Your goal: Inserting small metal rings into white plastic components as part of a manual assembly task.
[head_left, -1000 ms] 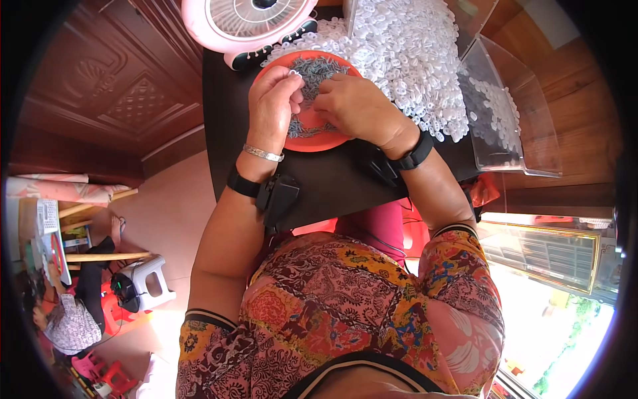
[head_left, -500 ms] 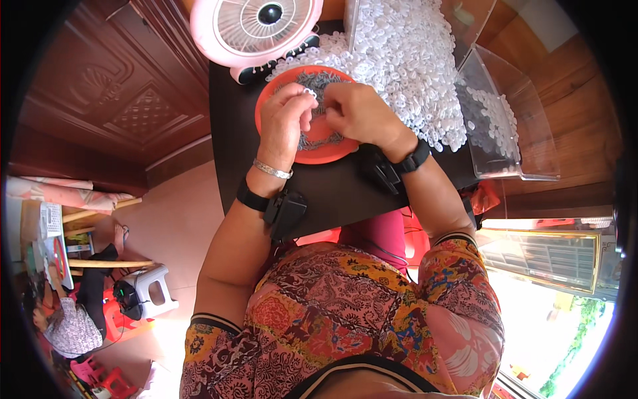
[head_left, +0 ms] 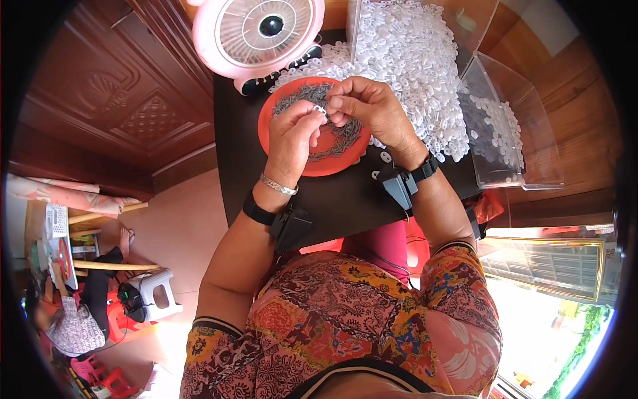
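Head view, looking down over a person seated at a dark table point(head_left: 332, 199), read from left to right. At far left, beyond the table, a carved brown wooden door point(head_left: 113, 100) stands above a pale floor, where a small grey stool point(head_left: 149, 299) sits among clutter. At the table's far edge stands a round pink fan point(head_left: 259, 33), its grille facing up toward the camera. Just in front of the fan lies an orange plate point(head_left: 312, 163) holding a tangle of small grey metal pieces point(head_left: 299, 96). The left hand point(head_left: 292, 136) hovers over the plate, fingers curled, thumb and fingertips pinching a small white ring point(head_left: 319, 108). A silver bracelet and a black wrist strap with a small black box sit on that forearm. The right hand point(head_left: 369, 110) meets the left over the plate's far half, fingers bent and closed onto the same small ring, fingertips of both hands touching. The right wrist wears a matching black strap and box. Behind and to the right of the hands spreads a large heap of white plastic rings point(head_left: 412, 60), reaching the plate's rim; a few loose ones lie on the table near the right wrist. Farther right, a clear plastic box point(head_left: 512, 126) holds more white rings. At bottom centre is the person's patterned red and orange top.
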Demonstrator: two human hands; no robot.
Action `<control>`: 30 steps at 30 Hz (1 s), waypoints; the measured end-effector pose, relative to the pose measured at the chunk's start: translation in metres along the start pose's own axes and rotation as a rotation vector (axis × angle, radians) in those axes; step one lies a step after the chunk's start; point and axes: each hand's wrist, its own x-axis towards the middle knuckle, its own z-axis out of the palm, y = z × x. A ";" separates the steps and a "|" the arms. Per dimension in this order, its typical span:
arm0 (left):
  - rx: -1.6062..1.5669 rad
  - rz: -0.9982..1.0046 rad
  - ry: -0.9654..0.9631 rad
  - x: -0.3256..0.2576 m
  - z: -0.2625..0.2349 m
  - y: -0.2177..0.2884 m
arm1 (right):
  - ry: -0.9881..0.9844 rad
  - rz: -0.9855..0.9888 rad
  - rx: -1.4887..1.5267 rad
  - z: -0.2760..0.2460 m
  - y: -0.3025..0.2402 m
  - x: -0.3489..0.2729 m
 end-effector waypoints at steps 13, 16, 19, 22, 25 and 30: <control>0.036 0.002 -0.025 -0.001 0.001 -0.002 | -0.028 -0.020 -0.080 0.002 0.002 -0.002; 0.047 0.006 -0.022 -0.001 0.003 -0.001 | -0.068 -0.008 -0.098 0.004 0.000 -0.003; 0.050 0.005 -0.032 -0.001 0.001 -0.002 | -0.087 -0.013 -0.111 0.004 0.000 -0.003; 0.084 0.033 -0.042 -0.002 0.001 -0.005 | -0.081 -0.013 -0.159 0.005 -0.001 -0.004; 0.115 0.036 -0.042 -0.005 0.003 -0.006 | -0.108 -0.051 -0.182 0.004 0.001 -0.005; 0.173 0.080 -0.019 -0.006 0.005 -0.012 | -0.108 -0.050 -0.278 0.004 -0.002 -0.006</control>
